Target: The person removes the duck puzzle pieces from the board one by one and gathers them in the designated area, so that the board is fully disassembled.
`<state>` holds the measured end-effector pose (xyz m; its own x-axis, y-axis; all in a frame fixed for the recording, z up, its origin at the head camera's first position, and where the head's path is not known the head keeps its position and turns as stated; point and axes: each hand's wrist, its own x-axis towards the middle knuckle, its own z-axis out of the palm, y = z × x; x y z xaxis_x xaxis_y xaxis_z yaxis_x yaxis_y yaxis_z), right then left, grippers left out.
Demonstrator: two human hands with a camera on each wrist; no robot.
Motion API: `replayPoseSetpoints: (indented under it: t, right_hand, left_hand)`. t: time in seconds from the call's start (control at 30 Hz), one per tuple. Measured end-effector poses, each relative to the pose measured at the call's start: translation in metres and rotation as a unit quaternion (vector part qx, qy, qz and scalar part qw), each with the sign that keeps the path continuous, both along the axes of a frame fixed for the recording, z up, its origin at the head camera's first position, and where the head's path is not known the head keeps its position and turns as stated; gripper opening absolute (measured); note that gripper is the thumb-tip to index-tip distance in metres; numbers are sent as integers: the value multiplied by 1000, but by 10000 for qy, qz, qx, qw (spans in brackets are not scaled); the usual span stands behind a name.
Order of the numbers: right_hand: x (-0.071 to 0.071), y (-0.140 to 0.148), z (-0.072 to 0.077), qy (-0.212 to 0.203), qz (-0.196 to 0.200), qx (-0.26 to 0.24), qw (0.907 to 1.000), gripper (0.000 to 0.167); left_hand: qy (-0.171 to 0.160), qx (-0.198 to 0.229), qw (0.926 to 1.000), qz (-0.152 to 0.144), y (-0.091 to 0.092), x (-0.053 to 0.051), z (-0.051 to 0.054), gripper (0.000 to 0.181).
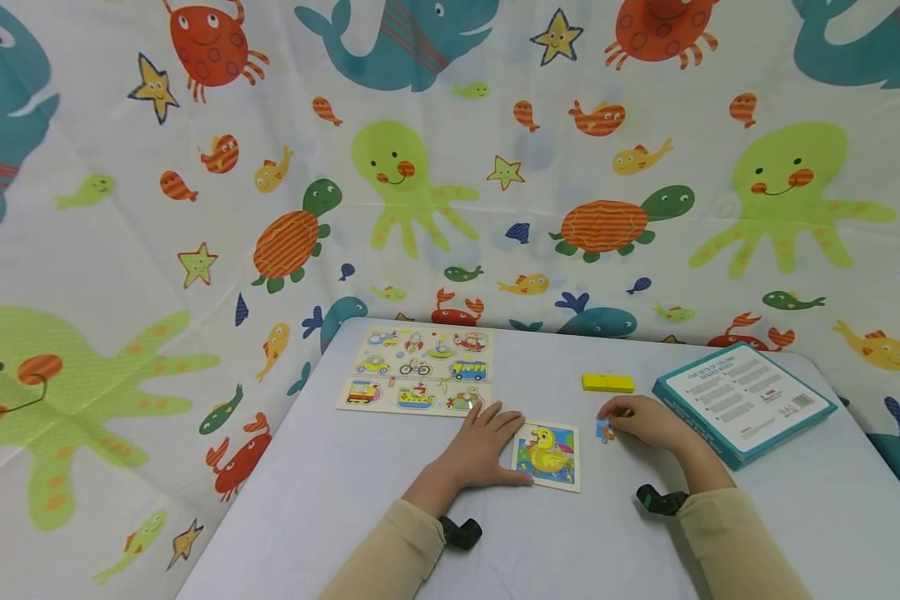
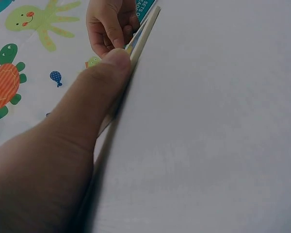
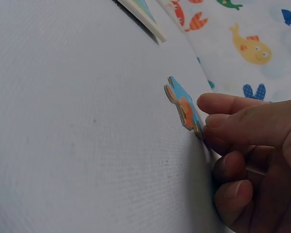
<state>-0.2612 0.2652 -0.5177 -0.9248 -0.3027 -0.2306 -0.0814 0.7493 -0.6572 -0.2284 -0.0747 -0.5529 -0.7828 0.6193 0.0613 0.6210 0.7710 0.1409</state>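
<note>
A square duck puzzle (image 1: 546,454) in a pale frame lies at the middle of the table. My left hand (image 1: 483,450) rests along its left side, fingers spread and straight, the thumb at its lower left edge; in the left wrist view the thumb (image 2: 87,97) lies against the frame's edge. To the right of the puzzle, my right hand (image 1: 645,421) pinches a small blue and orange puzzle piece (image 1: 604,431) between thumb and fingertips. Seen in the right wrist view, the piece (image 3: 183,104) is tilted just at the fingertips, the other fingers curled below.
A wooden board with vehicle pictures (image 1: 416,371) lies at the back left. Behind the right hand is a yellow block (image 1: 607,383). A teal and white box (image 1: 746,400) lies at the right, close to the right forearm. A patterned cloth (image 1: 435,167) hangs behind the table.
</note>
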Motion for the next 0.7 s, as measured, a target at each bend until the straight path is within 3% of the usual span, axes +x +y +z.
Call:
replayPoseSetpoints:
  t: [0.33,0.5,0.7]
  right_hand:
    - [0,-12,4,136,-78,61,9999,16]
    - [0,-31,9,42,-72,-249,9997,18]
    - [-1,-55,13,69,177,-292,9994,17]
  left_hand:
    - [71,76,9999,31,0,-2,-4,105]
    - [92,73,9999,25,1,-1,-5,105]
    - [62,36,10000,11,1,-1,-5,105]
